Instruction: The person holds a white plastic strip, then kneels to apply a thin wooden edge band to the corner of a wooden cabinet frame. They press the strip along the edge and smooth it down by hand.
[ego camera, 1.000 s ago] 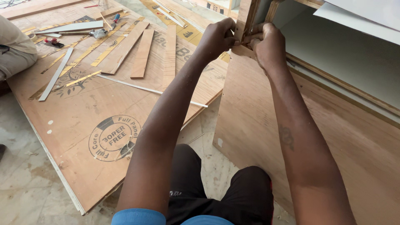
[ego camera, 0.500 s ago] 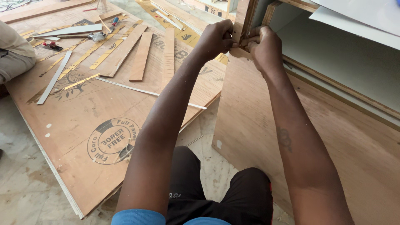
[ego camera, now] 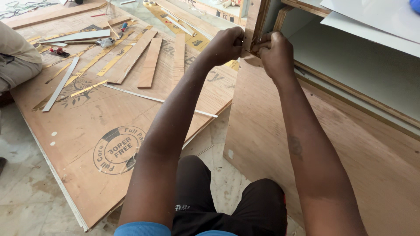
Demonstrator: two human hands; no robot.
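Both hands meet at the upright plywood edge, floor sheet to the left.

The left hand [ego camera: 225,43] and right hand [ego camera: 273,54] sit either side of the plywood upright [ego camera: 255,19], above the leaning cabinet panel [ego camera: 280,131]. Left of it a plywood sheet [ego camera: 87,131] lies on the floor, wooden strips [ego camera: 148,61] resting on it.

Two hands work at the upright board: one left hand [ego camera: 225,43] and one right hand [ego camera: 273,52], both closed around its edge. One upright plywood panel [ego camera: 258,126] stands below them. One large plywood sheet [ego camera: 109,126] lies on the floor. Near its far edge lie three short wooden strips [ego camera: 150,62], side by side. One long white strip [ego camera: 61,83] lies toward the sheet's left edge. One small red tool [ego camera: 59,51] rests near its far left corner.
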